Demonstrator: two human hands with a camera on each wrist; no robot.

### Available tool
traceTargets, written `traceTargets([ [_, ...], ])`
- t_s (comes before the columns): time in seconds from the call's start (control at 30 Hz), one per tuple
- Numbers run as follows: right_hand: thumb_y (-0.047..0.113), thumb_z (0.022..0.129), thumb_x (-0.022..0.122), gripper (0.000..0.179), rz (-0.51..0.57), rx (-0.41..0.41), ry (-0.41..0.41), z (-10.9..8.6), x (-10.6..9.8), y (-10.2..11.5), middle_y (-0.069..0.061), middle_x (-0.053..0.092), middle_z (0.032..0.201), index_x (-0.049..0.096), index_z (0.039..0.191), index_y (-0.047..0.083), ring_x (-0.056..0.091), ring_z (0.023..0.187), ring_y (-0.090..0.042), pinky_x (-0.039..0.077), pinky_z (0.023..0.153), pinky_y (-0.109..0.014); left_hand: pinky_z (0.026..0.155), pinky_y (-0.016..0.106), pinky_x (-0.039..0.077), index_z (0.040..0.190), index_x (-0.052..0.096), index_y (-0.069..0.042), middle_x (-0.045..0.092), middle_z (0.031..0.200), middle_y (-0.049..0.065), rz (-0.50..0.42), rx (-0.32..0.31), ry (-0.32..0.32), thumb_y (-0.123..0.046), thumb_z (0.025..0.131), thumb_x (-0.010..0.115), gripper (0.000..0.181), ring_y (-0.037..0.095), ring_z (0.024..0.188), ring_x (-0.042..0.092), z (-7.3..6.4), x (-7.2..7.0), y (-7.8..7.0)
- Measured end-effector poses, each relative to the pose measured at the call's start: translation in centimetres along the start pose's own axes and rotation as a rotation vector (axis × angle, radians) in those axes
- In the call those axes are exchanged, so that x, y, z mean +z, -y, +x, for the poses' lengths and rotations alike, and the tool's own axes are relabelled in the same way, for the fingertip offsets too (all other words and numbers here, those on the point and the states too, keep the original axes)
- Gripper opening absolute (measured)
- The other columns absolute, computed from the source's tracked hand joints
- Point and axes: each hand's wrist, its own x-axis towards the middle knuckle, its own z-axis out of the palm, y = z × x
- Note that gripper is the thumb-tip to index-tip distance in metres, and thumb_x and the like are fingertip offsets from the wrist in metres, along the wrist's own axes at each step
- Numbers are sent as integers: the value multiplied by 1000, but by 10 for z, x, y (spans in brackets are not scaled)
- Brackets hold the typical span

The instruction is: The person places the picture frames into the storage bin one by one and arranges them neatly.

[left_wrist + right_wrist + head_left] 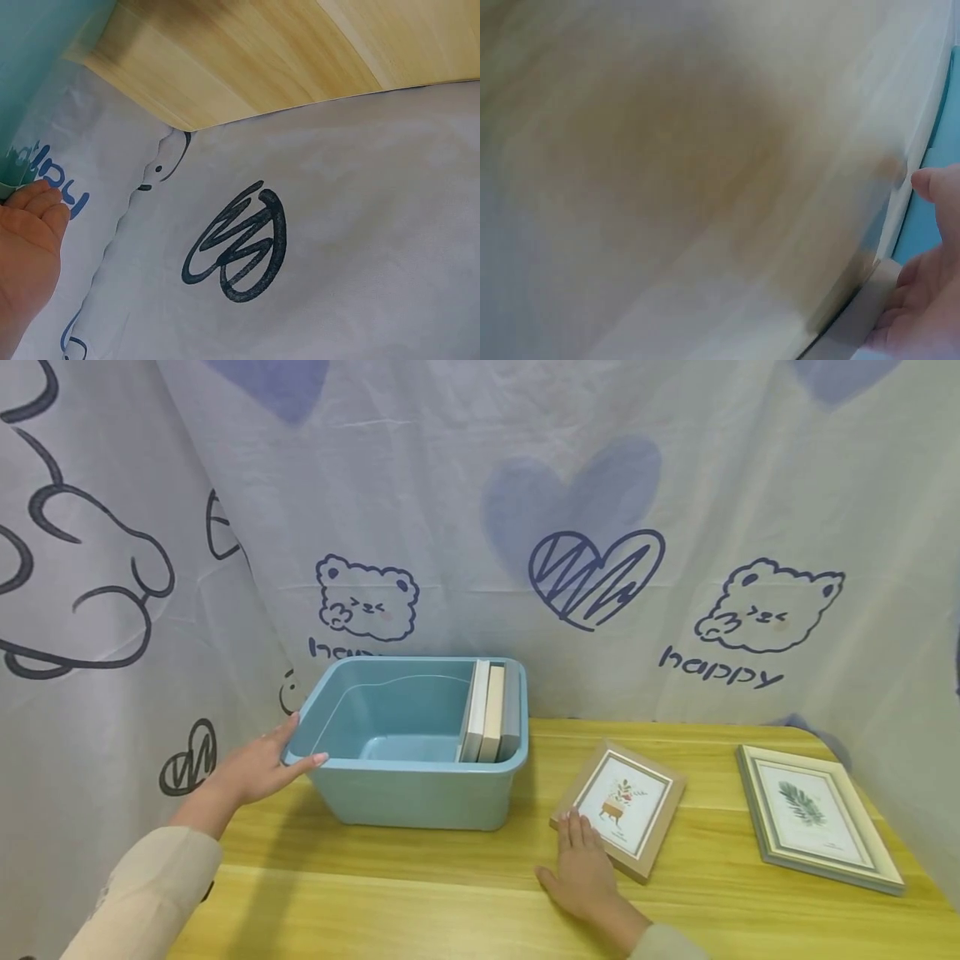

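Note:
A light blue plastic bin [420,793] stands on the left of the table. My left hand [258,768] grips its front left corner, thumb over the front rim and fingers at the left rim; the left wrist view shows this hand [30,247] at the bin's edge. Several thin frame-like items [491,710] stand upright against the bin's right wall. Right of the bin, a brown picture frame [660,818] with a plant-pot print lies face up, turned at an angle. My right hand [585,868] touches its lower left edge with nearly straight fingers.
A cream and grey picture frame [813,818] with a green leaf print lies face up at the table's right side. The yellow wood-grain table [420,910] meets a white printed cloth [465,568] at the back and sides.

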Motion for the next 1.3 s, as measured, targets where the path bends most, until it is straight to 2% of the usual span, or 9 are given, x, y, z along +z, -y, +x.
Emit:
traceTargets([
  [0.1, 35, 84, 62, 67, 25, -32, -114, 4, -1, -5, -33, 44, 134, 47, 127, -14, 44, 124, -45, 38, 104, -50, 97, 66, 33, 146, 9, 6, 26, 143, 36, -2, 2, -9, -61, 90, 40, 94, 54, 126, 33, -1, 1, 1],
  [0.2, 18, 80, 66, 46, 143, -93, -348, 12, -5, -14, -29, 58, 119, 59, 114, -12, 56, 111, -43, 46, 95, -51, 98, 66, 33, 146, 9, 6, 25, 144, 36, -3, 3, -17, -61, 90, 40, 94, 54, 127, 32, -2, 3, 1],
  [0.3, 4, 74, 67, 34, 280, -153, -565, 21, -13, -28, -27, 64, 109, 64, 106, -11, 59, 104, -43, 45, 92, -56, 98, 66, 32, 146, 9, 6, 24, 144, 36, -10, 6, -24, -61, 90, 41, 94, 54, 127, 31, -2, 6, 2],
  [0.43, 0, 75, 68, 32, 390, -143, -698, 35, -27, -50, -25, 65, 108, 65, 105, -9, 57, 104, -42, 42, 94, -55, 99, 66, 31, 146, 9, 7, 24, 144, 36, -16, 8, -19, -61, 90, 41, 94, 54, 128, 30, -1, 5, 1],
  [0.57, 0, 75, 68, 32, 452, -108, -761, 47, -41, -70, -27, 64, 109, 65, 106, -9, 54, 104, -43, 41, 92, -54, 99, 67, 31, 146, 10, 8, 24, 144, 36, -14, 2, -10, -61, 90, 41, 94, 54, 128, 30, -1, 4, 0],
  [0.67, 1, 77, 67, 34, 476, -63, -761, 53, -48, -84, -30, 61, 112, 62, 109, -10, 52, 106, -45, 39, 93, -56, 98, 67, 32, 145, 11, 8, 24, 144, 36, -10, 0, -10, -60, 90, 41, 93, 54, 127, 31, -1, 2, 0],
  [0.8, 3, 81, 64, 38, 473, 22, -700, 56, -56, -103, -32, 56, 120, 58, 116, -10, 47, 113, -48, 33, 99, -59, 98, 66, 33, 145, 11, 8, 26, 144, 36, -4, 8, -12, -59, 90, 41, 92, 54, 127, 33, 0, 0, 1],
  [1.0, 10, 87, 59, 46, 447, 120, -534, 56, -62, -133, -33, 45, 131, 47, 126, -11, 37, 122, -50, 25, 105, -60, 98, 65, 33, 146, 10, 8, 26, 144, 36, -4, 12, -18, -59, 90, 41, 92, 54, 127, 33, -1, 0, 2],
  [1.3, 23, 95, 49, 56, 520, 310, -290, 47, -56, -164, -34, 31, 141, 33, 138, -10, 26, 131, -51, 20, 110, -58, 100, 64, 32, 146, 10, 8, 24, 144, 35, -21, 23, -34, -58, 91, 42, 91, 53, 128, 32, -1, 1, 2],
])
